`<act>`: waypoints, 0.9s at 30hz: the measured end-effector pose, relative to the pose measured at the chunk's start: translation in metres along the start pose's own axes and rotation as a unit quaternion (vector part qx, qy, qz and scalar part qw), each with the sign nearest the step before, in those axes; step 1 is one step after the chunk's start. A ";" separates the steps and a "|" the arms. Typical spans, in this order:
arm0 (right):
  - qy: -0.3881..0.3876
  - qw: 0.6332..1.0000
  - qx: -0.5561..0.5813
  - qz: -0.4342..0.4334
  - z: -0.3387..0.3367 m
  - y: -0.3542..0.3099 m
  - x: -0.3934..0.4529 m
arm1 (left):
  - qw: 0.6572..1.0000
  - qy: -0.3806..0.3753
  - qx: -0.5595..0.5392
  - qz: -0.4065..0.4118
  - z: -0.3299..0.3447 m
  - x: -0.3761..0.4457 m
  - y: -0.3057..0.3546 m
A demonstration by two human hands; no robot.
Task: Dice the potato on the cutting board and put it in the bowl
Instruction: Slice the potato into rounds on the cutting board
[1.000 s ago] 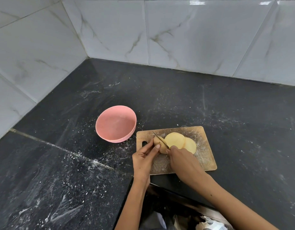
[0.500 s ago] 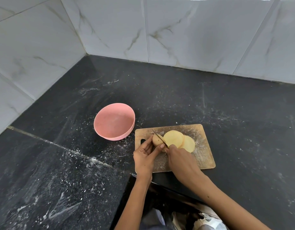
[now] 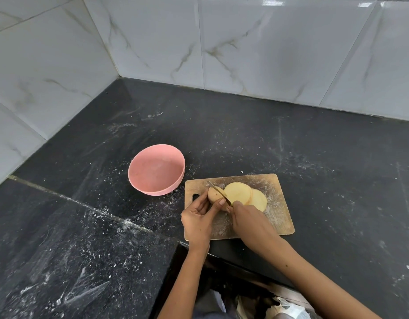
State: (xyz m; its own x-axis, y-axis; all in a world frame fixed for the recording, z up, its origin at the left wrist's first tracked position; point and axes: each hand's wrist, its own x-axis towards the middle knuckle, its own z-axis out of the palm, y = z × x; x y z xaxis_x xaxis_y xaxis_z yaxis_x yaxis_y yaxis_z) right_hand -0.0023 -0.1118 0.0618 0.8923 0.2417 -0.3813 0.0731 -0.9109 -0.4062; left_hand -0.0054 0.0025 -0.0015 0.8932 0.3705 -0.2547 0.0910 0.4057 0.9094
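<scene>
Looking down from my head, both my forearms reach in from the bottom edge and meet over the board point(image 3: 277, 203), which lies on the dark counter point(image 3: 245, 139) with its handle hole toward my left.

My left hand point(image 3: 197, 221) comes up almost straight from below, wrist level, back of the hand facing me. Its fingers point(image 3: 216, 207) and thumb stretch forward and pinch the potato point(image 3: 213, 195), the uncut end piece, holding it steady on the left part of the board. The fingers are only slightly bent, closed round the piece from both sides.

My right arm crosses in from the lower right on a slant, the forearm long across the counter edge. My right hand point(image 3: 250, 221) is curled round the knife point(image 3: 218, 192); the handle is buried in my fist, so only the thin blade shows. The blade runs up and to the left from my knuckles and sits in the potato, between the end piece and the slices point(image 3: 239, 192). My two hands nearly touch at the blade.

Two round slices lean overlapped just right of the blade, the nearer one propped on the farther one point(image 3: 260, 200).

The pink bowl point(image 3: 139, 178) stands on the counter just left of the board, near but not touching it. White tiles point(image 3: 268, 47) rise behind.
</scene>
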 end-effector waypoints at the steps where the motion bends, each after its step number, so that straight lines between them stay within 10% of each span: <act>1: -0.001 1.000 -0.001 0.002 0.000 0.001 -0.002 | 1.000 -0.003 0.004 0.002 0.000 0.000 0.000; 27: -0.005 0.999 -0.045 0.004 0.012 0.005 0.001 | 0.999 -0.004 0.033 0.019 -0.002 -0.003 -0.002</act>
State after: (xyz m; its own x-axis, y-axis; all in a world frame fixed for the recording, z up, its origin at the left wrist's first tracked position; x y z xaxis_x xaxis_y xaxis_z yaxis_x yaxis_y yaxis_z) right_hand -0.0067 -0.1122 0.0491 0.8884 0.2376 -0.3928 0.1065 -0.9390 -0.3270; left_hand -0.0096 0.0026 -0.0032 0.8999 0.3785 -0.2165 0.0852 0.3343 0.9386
